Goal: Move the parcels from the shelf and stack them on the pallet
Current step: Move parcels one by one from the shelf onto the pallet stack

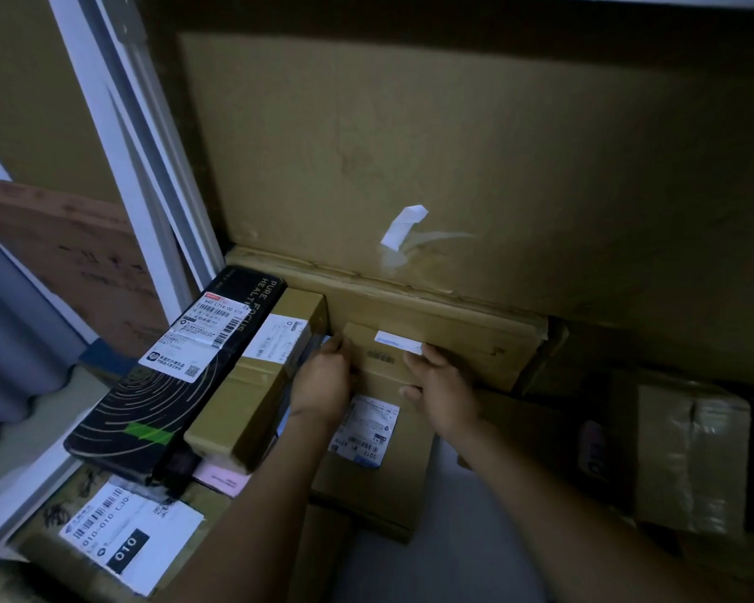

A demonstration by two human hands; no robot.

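A small brown cardboard parcel (377,354) with a white label strip lies on a stack of parcels. My left hand (325,378) grips its left side and my right hand (442,387) holds its right side with fingers curled over the edge. Under it sits a flat brown parcel (375,472) with a white shipping label. To the left lie a long brown box (257,385) and a long black box (175,376) with printed labels. A wide flat carton (445,324) lies behind the small parcel.
A very large cardboard sheet (497,145) stands upright at the back. A taped parcel (693,454) lies at the right. A box with a "010" label (127,537) sits at the lower left. A white frame post (123,137) runs up the left.
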